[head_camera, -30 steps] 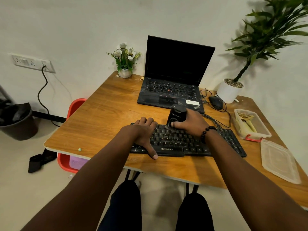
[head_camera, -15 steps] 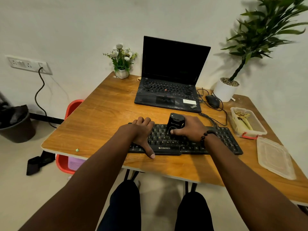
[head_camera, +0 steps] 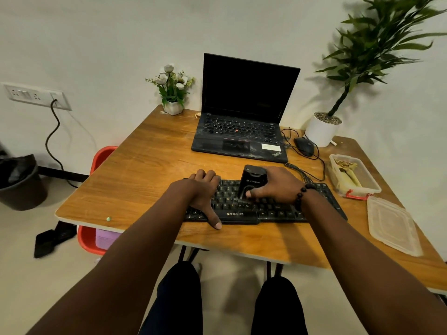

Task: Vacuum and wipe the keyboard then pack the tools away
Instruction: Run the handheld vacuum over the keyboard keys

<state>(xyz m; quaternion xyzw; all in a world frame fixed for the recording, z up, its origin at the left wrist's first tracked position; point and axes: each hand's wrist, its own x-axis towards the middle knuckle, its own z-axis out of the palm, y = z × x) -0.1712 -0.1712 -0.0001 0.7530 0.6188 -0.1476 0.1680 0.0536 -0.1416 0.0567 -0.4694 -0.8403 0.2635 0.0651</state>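
Both hands work: keyboard (head_camera: 242, 209) lies left-right, vacuum (head_camera: 251, 181) upright on it.

Keyboard (head_camera: 266, 209): black, flat, frame centre. Vacuum (head_camera: 251, 181): small, black, upright on its keys, hand-held.

Plain pale wall (head_camera: 101, 37) behind a wooden table (head_camera: 150, 170). Socket panel (head_camera: 36, 96) on the wall at left, with a black cable (head_camera: 52, 141) hanging to the light floor (head_camera: 29, 281). Dark bin (head_camera: 21, 182) far left; red tub (head_camera: 88, 240) under the table.
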